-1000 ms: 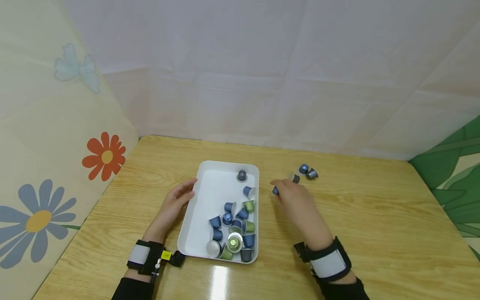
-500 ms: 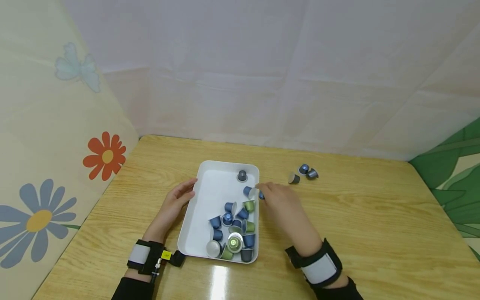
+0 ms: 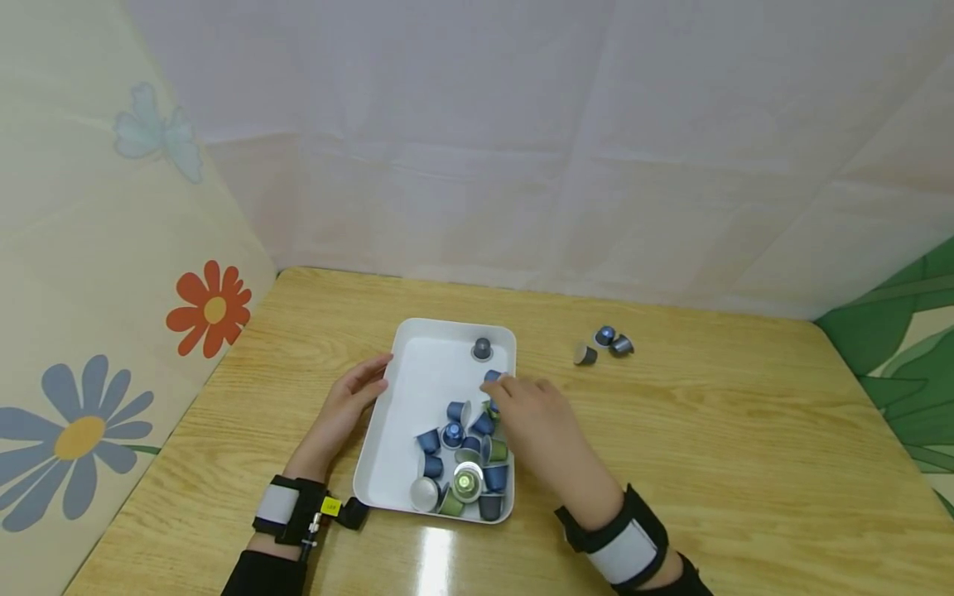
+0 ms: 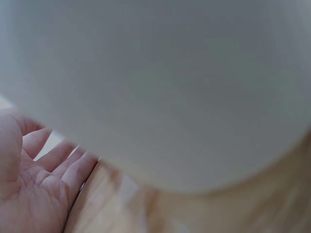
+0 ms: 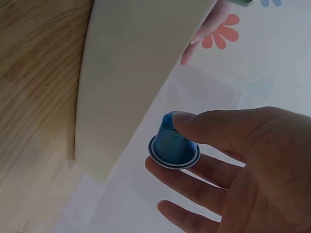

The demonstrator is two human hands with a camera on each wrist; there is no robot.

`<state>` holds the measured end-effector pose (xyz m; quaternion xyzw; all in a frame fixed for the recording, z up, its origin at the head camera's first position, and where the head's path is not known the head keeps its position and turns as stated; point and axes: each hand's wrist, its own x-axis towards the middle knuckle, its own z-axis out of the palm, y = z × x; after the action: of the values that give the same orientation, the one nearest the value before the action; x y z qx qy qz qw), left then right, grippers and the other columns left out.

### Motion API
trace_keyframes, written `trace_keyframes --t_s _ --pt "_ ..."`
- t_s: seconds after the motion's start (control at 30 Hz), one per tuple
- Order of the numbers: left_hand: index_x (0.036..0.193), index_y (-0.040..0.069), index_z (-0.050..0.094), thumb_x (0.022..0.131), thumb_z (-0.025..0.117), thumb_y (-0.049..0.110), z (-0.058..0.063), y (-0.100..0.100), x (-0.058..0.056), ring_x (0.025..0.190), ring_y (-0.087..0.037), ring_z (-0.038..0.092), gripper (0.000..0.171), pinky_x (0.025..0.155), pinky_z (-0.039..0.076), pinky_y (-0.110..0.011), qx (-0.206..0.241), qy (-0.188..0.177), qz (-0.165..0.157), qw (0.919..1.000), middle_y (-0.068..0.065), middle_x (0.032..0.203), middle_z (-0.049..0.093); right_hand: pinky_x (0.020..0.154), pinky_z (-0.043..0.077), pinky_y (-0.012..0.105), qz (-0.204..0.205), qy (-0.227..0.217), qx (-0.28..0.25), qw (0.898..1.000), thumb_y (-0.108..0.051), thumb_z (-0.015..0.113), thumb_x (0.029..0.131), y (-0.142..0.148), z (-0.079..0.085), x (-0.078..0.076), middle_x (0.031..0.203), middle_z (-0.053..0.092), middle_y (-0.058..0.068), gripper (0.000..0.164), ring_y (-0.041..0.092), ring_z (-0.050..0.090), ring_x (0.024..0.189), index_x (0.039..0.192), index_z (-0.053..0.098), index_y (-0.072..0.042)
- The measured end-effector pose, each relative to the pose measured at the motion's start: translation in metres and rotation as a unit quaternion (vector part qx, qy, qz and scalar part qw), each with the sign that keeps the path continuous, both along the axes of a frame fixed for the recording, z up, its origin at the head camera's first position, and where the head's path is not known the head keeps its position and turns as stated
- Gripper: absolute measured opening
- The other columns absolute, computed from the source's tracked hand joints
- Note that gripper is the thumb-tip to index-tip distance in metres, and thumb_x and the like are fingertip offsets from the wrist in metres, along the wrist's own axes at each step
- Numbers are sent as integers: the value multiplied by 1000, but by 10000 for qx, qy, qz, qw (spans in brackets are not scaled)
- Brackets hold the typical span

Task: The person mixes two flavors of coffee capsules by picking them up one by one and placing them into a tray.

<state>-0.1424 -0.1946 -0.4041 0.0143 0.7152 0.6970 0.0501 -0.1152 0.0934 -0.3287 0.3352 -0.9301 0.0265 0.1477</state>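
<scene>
A white tray (image 3: 406, 406) lies on the table with several blue, green and grey coffee capsules in it, mostly toward its near right part. My left hand (image 3: 349, 404) rests against the tray's left rim, its fingers loosely extended. In the left wrist view the tray's wall fills most of the picture, beside the left hand (image 4: 41, 189). Over the tray's right side, my right hand (image 3: 542, 426) pinches a blue coffee capsule (image 5: 174, 145) between thumb and fingers. That capsule is mostly hidden behind the hand in the head view.
Right of the tray, three capsules lie on the wooden table: a blue one (image 3: 604, 335), a grey one (image 3: 622, 345) and a dark one with a pale lid (image 3: 585, 354). A white cloth (image 3: 477, 165) hangs along the table's back edge.
My right hand has moved left from the loose capsules to above the tray, carrying the blue coffee capsule. The left hand has stayed at the tray's rim.
</scene>
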Motion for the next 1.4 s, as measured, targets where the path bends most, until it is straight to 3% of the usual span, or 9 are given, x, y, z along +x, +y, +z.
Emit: trace_keyframes --t_s 0.13,0.4,0.8,1.0,1.4 --pt "146 0 44 102 53 11 1 0 0 138 -29 40 46 97 43 -19 -28 -46 -4 10000 -16 152 41 82 54 42 180 41 73 9998 1 77 80 -3 2 6 107 69 8 39 25 67 93 117 67 -7" --pt "146 0 44 103 53 11 1 0 0 138 -29 39 46 97 43 -18 -22 -63 -14 10000 -15 152 41 86 53 39 543 -412 271 9973 -4 74 86 -12 7 15 110 69 5 36 21 66 99 120 68 -10" --pt "146 0 44 103 53 11 1 0 -1 138 -29 39 45 98 42 -18 -64 -71 -3 10000 -15 152 41 87 53 36 1263 -472 445 9899 -4 73 85 -25 -3 33 110 68 3 36 18 64 100 120 67 -11" --pt "146 0 44 103 52 10 1 0 -1 138 -30 39 45 96 43 -17 -48 -55 -16 10000 -16 152 40 88 52 35 1353 -312 393 9895 -3 69 87 -28 -6 35 108 68 2 35 17 64 98 121 67 -12" --pt "146 -2 43 102 53 9 0 0 -1 137 -30 39 46 94 44 -15 17 -39 21 10000 -17 152 41 90 51 36 1323 -449 360 9895 -3 70 86 -28 -4 35 111 68 3 36 17 65 100 121 67 -12"
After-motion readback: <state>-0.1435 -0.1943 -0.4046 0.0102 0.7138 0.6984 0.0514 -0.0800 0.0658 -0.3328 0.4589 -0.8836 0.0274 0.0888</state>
